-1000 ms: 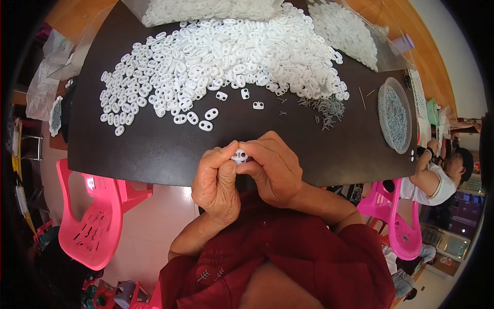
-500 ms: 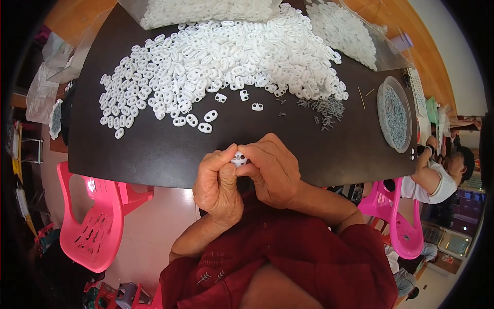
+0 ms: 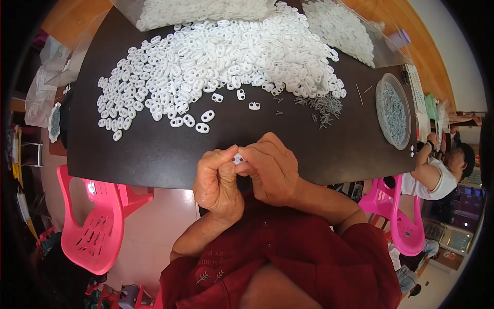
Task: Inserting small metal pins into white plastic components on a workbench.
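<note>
Between the fingertips of both hands is a small white plastic piece with dark holes point(image 3: 237, 159), just past the table's near edge. My left hand point(image 3: 218, 180) pinches it from the left, thumb and forefinger closed. My right hand point(image 3: 272, 170) grips its other side, and the fingers cover much of it. Beyond the hands a large heap of white oval two-holed plastic pieces point(image 3: 226, 56) spreads over the dark table point(image 3: 154, 154). A few loose white pieces point(image 3: 203, 127) lie nearest me. At the heap's right edge is a small pile of grey screws point(image 3: 329, 108).
A round clear tub of screws point(image 3: 393, 113) stands at the right. Clear bags of white pieces point(image 3: 342, 31) lie at the back. Two thin sticks point(image 3: 360, 95) rest near the tub. Pink chairs point(image 3: 95, 226) flank me. Another person point(image 3: 437, 170) sits at the right.
My right fingers have closed in over the white piece, so less of it shows. Both hands stay in nearly the same place; the whole view has shifted slightly.
</note>
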Tool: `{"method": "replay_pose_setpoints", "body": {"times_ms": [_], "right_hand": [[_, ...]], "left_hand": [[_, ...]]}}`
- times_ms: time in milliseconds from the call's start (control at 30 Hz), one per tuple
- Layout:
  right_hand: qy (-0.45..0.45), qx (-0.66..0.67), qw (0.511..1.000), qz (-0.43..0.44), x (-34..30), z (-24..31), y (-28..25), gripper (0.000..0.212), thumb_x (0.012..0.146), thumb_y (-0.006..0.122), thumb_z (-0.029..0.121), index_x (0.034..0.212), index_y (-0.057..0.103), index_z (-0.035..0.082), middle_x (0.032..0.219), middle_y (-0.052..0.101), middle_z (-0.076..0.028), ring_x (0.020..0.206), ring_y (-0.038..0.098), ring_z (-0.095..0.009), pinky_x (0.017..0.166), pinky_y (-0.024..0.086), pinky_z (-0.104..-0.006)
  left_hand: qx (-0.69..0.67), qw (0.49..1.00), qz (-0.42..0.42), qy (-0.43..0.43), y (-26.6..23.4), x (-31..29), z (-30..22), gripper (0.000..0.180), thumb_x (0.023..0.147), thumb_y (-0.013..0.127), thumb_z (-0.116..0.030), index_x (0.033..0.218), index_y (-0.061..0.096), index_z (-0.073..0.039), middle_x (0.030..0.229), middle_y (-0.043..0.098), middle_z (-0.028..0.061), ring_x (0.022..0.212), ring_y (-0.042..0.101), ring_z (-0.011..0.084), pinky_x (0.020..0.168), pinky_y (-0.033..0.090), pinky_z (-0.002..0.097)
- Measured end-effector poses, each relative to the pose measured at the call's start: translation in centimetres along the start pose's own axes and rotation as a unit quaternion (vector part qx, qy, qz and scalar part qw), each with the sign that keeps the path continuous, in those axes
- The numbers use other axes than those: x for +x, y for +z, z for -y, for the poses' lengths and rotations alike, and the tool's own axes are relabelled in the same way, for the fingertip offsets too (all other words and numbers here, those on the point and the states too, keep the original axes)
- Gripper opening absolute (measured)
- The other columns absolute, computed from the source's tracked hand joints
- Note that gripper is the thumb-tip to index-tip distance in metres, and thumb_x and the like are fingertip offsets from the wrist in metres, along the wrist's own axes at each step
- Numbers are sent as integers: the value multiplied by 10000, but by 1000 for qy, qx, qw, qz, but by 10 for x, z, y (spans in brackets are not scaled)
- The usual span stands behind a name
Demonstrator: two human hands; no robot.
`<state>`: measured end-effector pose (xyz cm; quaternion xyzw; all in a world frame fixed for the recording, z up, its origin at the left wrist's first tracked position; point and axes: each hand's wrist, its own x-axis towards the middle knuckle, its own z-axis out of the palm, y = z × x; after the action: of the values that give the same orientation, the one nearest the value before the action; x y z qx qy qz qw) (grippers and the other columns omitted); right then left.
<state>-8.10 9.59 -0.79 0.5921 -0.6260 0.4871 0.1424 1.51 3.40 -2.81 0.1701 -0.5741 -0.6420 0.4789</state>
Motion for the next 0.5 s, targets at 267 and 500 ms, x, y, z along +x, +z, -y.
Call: {"method": "replay_pose_setpoints", "body": {"times_ms": [267,500], "right_hand": [[24,32,999,0,8,3,-5,270,751,693,49,975,583,-52,823,601,-138,618,543,-249,534,430,-317],[38,2,999,-5,23,-12,-33,206,715,691,-5,911,631,13,820,616,-110,646,559,-244,571,444,-326]], "left_hand": [[43,999,-6,20,3,4,-5,226,944,496,-76,1099,572,71,936,596,83,846,535,111,778,430,234],[-74,993,43,-76,13,8,-7,406,947,470,-52,1318,349,61,938,628,134,750,562,117,676,471,235]]}}
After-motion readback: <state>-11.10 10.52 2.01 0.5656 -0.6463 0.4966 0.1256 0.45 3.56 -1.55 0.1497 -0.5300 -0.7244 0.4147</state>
